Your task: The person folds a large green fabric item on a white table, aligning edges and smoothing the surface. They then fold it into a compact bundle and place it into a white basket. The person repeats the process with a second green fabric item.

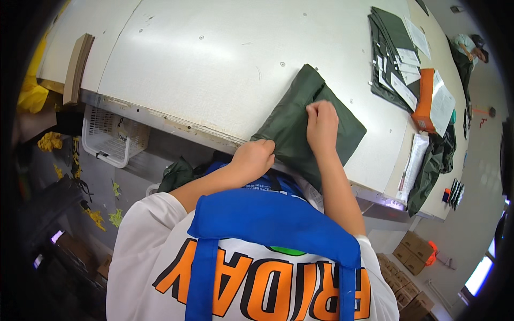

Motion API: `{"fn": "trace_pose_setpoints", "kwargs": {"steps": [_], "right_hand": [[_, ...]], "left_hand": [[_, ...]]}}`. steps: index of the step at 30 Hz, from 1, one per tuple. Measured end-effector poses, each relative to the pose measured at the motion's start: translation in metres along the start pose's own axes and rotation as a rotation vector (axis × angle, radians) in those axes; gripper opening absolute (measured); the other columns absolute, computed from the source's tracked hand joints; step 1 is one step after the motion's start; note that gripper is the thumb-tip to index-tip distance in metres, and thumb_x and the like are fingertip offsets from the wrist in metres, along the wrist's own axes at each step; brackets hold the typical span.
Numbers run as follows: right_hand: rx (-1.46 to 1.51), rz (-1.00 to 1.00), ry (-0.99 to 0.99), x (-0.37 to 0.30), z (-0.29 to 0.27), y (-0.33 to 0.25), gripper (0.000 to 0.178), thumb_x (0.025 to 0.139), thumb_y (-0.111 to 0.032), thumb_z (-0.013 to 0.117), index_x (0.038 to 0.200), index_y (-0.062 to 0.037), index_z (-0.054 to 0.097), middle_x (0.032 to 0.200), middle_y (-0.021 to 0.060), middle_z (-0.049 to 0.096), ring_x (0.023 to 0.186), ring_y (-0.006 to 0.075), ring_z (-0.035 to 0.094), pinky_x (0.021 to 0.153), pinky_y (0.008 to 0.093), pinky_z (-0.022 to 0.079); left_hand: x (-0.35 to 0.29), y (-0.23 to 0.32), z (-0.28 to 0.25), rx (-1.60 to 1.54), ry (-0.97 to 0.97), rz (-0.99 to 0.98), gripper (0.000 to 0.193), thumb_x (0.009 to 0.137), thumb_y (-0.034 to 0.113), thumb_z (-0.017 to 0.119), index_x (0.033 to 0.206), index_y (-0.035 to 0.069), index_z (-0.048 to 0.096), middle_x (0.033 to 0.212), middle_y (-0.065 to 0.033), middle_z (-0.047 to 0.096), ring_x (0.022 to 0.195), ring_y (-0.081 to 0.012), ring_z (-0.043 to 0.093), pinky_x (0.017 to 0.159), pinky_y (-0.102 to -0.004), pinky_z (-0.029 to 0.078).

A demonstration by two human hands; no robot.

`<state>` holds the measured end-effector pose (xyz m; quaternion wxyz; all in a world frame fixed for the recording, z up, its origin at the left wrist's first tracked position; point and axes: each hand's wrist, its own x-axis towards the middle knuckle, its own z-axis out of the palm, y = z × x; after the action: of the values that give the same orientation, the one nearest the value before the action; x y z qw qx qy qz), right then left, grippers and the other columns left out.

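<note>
A dark green plastic mailing bag [300, 115] lies at the front edge of the white table, tilted, with one corner hanging over the edge. My left hand [256, 159] pinches its near left corner between curled fingers. My right hand [323, 124] is closed on the bag's flap, near the dark fold that runs across its upper part. What the bag holds, if anything, is hidden.
Flat green bags with white slips [399, 67] lie at the far right, beside an orange box [424, 101]. Folded cardboard [78, 69] stands at the left edge. Below the tabletop hangs a white plastic basket [113, 136]. Another person [468, 51] is at the far right.
</note>
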<state>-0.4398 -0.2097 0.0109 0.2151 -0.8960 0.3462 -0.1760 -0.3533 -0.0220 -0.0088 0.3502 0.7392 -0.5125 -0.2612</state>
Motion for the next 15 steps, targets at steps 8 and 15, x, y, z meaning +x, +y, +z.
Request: {"fn": "trace_pose_setpoints", "kwargs": {"steps": [8,15], "right_hand": [[0.004,0.176,0.104,0.036,-0.012,0.028,0.011,0.085,-0.014,0.061,0.09,-0.004,0.058,0.088,0.0113,0.06,0.085,0.0302,0.057,0.078,0.0419,0.042],[-0.11,0.243,0.096,-0.065,-0.028,0.006,0.043,0.077,-0.019,0.069,0.115,-0.0054,0.054,0.112,0.0151,0.052,0.105,0.0347,0.048,0.088,0.0444,0.039]], "left_hand": [[-0.004,0.009,-0.018,0.061,-0.295,-0.069,0.015,0.081,0.015,0.064,0.086,0.004,0.057,0.076,-0.0144,0.059,0.072,-0.0351,0.06,0.065,-0.0438,0.048],[0.07,-0.02,-0.003,-0.543,-0.132,-0.576,0.068,0.082,0.022,0.069,0.138,0.001,0.036,0.104,-0.0157,0.056,0.095,-0.0243,0.055,0.081,-0.0341,0.046]]}}
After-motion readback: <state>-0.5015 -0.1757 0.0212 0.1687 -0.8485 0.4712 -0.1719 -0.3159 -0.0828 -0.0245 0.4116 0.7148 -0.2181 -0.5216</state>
